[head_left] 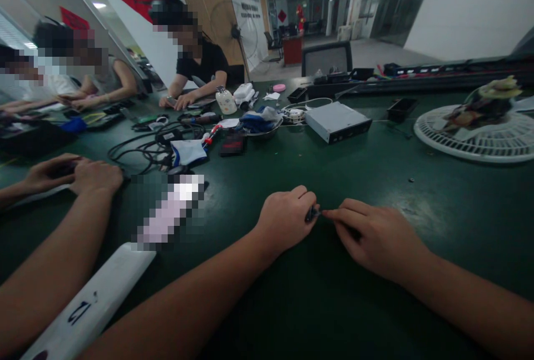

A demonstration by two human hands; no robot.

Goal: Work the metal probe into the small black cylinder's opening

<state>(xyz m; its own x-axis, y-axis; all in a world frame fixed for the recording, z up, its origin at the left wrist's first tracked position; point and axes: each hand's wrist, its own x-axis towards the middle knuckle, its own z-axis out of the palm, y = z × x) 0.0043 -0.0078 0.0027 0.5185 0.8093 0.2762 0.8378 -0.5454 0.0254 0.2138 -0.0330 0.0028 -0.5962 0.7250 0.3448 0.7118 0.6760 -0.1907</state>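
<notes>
My left hand (287,218) is closed around a small dark piece (311,213), most of it hidden in the fingers. One end pokes out on the right, with what looks like a shiny or clear tip. Close against that end, the index finger and thumb of my right hand (375,235) come together in a pinch. Whatever lies between those fingertips is too small to make out. Both hands are just above the dark green table (267,176).
Left of my arm lie a phone (171,210) and a long white object (92,299); a co-worker's hands (95,177) are beyond. Further back are black cables (137,146), a screwdriver (212,134), a grey disc drive (337,121) and a white fan grille (471,148). More people sit at left.
</notes>
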